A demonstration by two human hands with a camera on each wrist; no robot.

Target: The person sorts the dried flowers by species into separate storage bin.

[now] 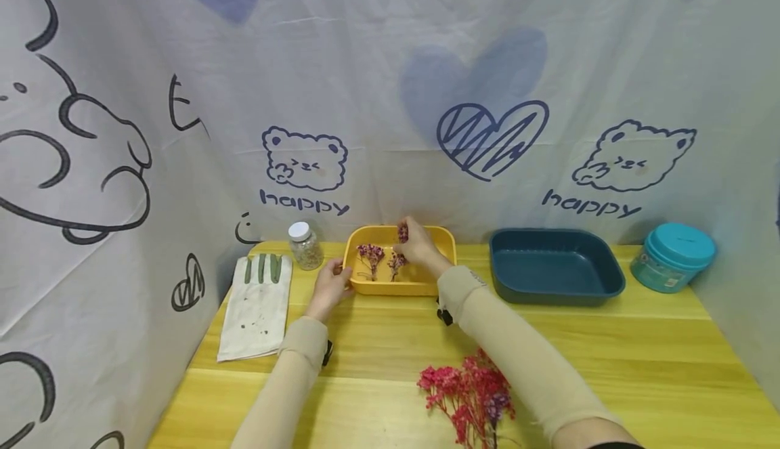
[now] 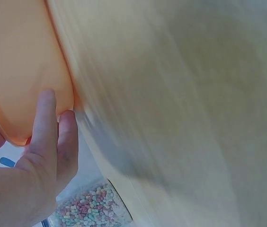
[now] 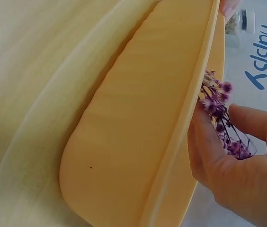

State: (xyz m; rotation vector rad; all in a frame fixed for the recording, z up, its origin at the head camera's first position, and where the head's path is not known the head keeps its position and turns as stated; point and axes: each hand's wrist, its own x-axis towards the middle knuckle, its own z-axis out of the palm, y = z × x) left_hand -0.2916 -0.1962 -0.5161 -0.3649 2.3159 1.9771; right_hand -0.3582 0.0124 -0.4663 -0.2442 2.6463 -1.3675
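Left hand [image 1: 331, 286] grips the left end of the yellow tray [image 1: 396, 288] — right hand [image 1: 419, 246] is over it, fingers holding some purple flowers [image 3: 215, 108].

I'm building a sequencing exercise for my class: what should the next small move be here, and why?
Probably lower the purple sprig into the yellow tray: the right hand appears to hold it there, two similar sprigs are already inside, and the left hand grips the tray's end, which should steady it.
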